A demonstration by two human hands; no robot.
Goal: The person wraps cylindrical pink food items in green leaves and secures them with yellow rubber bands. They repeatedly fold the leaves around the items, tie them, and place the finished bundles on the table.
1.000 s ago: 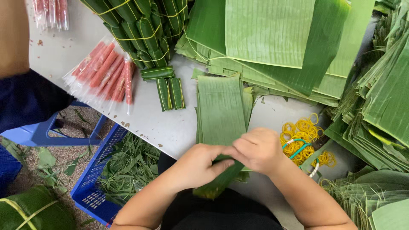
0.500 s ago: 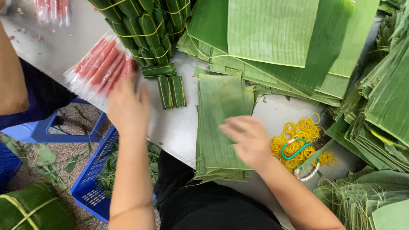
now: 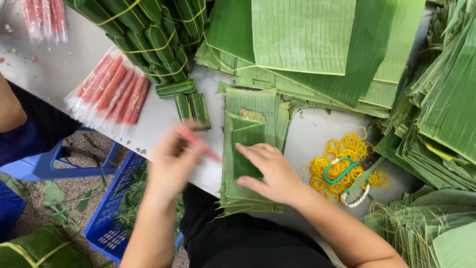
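My left hand (image 3: 171, 164) is blurred with motion and holds a thin pink sausage stick (image 3: 198, 142) in clear wrap, just left of a stack of cut green banana leaves (image 3: 248, 131). My right hand (image 3: 270, 171) lies flat on that stack, fingers spread, pressing the top leaf. A pile of the same pink sticks in plastic (image 3: 111, 94) sits to the left on the white table (image 3: 64, 64). Three small leaf-wrapped rolls (image 3: 187, 101) lie beside the stack.
Bundles of wrapped green rolls tied with yellow bands (image 3: 148, 30) lie at the back. Large leaf sheets (image 3: 317, 39) and more leaf piles (image 3: 446, 109) fill the top and right. Yellow rubber bands (image 3: 347, 164) lie right of my hand. A blue crate (image 3: 111, 218) stands below the table; another person's arm (image 3: 10, 111) is at left.
My left hand has come back from the pile of pink sticks toward the leaf stack, now carrying one stick. My right hand has shifted down and flattened on the leaves.
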